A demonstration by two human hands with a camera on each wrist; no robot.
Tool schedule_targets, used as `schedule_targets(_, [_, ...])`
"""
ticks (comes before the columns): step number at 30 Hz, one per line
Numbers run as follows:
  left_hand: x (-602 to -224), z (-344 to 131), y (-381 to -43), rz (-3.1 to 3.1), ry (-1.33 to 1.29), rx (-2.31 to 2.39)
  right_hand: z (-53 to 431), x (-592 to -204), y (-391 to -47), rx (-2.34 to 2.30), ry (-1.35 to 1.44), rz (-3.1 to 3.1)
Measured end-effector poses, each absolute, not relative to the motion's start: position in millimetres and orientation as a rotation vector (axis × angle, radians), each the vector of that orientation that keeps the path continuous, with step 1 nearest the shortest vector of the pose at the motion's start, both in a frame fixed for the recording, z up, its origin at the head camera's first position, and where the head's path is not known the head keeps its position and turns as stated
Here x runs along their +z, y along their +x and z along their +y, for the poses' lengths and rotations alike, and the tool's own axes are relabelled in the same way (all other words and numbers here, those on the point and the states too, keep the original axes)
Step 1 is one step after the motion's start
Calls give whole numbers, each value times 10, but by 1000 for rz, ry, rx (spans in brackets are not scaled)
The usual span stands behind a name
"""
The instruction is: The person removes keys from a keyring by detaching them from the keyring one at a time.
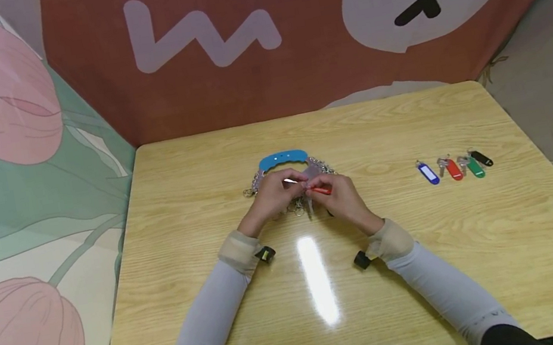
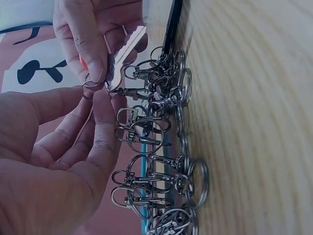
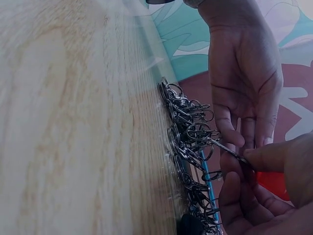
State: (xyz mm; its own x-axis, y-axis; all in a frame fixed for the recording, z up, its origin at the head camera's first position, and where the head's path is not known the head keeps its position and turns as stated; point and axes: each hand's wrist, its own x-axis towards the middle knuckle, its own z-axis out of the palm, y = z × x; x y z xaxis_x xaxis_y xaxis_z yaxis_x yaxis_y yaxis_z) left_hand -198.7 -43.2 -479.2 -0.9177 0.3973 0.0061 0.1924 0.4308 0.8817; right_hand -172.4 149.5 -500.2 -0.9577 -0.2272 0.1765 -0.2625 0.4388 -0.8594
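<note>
Near the table's middle my left hand (image 1: pixel 278 191) pinches a small split ring (image 2: pixel 88 95) between thumb and finger. My right hand (image 1: pixel 339 194) holds a red key tag (image 1: pixel 321 190) and a silver key (image 2: pixel 128 53), its thumb pressed by the key's head. The fingertips of both hands meet at the ring. Whether the key is threaded on that ring, I cannot tell. Just behind and below the hands lies a large ring with a blue grip (image 1: pixel 282 158), hung with many metal clasps and split rings (image 2: pixel 146 132). The fingers hide part of the red tag.
To the right on the wooden table (image 1: pixel 197 221) lie a blue key tag (image 1: pixel 428 173), another red tag (image 1: pixel 453 170) with keys, a green tag (image 1: pixel 475 167) and a black tag (image 1: pixel 482 158). A brown patterned cloth (image 1: pixel 306 83) stands behind the table's back edge.
</note>
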Motion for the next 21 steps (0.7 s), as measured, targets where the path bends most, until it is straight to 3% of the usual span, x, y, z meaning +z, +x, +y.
schedule_targets(10, [-4856,-400,-1951,2233,352,1765,1516,-5010,-1717,1540,431,-2652])
schedule_targets(21, [-4853,-395,-1922,2304,375,1716,1522,-4982,-1710,1477,458,-2661])
